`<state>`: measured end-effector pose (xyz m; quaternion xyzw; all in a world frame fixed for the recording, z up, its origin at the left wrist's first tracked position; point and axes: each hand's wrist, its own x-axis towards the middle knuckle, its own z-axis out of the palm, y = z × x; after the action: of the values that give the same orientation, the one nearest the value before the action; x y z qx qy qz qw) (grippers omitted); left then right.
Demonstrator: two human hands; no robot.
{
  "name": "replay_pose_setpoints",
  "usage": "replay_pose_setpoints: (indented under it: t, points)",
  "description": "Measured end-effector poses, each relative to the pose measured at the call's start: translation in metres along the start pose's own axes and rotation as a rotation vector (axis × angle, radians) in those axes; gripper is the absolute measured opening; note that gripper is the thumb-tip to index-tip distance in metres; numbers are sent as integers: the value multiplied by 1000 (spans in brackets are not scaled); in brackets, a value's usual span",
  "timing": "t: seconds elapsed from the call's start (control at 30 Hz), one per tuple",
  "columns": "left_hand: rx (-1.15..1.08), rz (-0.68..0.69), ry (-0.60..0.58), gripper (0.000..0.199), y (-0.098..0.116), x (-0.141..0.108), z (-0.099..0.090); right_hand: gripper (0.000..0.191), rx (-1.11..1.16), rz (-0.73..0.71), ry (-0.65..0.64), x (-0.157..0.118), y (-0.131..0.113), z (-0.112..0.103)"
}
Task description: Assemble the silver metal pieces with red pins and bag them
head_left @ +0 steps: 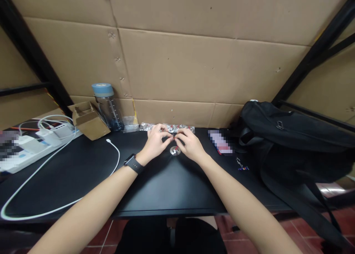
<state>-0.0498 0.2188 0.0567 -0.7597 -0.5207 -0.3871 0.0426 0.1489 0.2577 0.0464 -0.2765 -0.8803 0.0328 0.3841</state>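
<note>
Above the middle of the black table, my left hand [158, 140] and my right hand [190, 143] meet with their fingertips pinched close together. Between them shows a small, thin piece with a bit of red, too small to name. Just below the fingers is a round shiny metal disc [175, 151] with a red part on top; whether it is joined to the pinched piece I cannot tell. Behind my hands, along the cardboard wall, lies a row of silver pieces with red parts in clear plastic wrap [190, 128], partly hidden by my fingers.
At left are a bottle with a blue lid [109, 109], an opened cardboard box [90, 121], a power strip [30, 154] with chargers and a looping white cable [36, 217]. At right lie a phone [220, 141], a keychain [243, 168] and a black backpack [299, 143].
</note>
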Motion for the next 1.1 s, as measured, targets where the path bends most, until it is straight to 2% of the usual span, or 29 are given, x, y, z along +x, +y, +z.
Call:
replay_pose_setpoints:
  t: [0.17, 0.37, 0.53, 0.63, 0.73, 0.8, 0.9, 1.1]
  points:
    - [-6, -107, 13, 28, -8, 1, -2, 14, -46, -21, -58, -1, 6, -6]
    - [-100, 86, -228, 22, -10, -2, 4, 12, -1, -49, -115, 0, 7, -16]
    - [-53, 72, -292, 21, -7, -4, 10, 13, 94, -69, -151, -1, 7, -11]
    - [-27, 56, -312, 21, -8, -3, 8, 12, 115, -28, -170, -2, 8, -8]
    - [43, 64, -322, 18, -12, -3, 4, 18, 67, 34, -248, -4, 11, -7]
    - [93, 73, -336, 17, -15, -2, 1, 25, 27, 42, -352, -6, 13, -7]
    - [147, 72, -362, 15, -18, -3, -2, 22, -53, 57, -488, -7, 14, -5]
    - [254, 133, -425, 21, -20, -4, -3, 20, -305, 100, -542, 0, 4, -4]
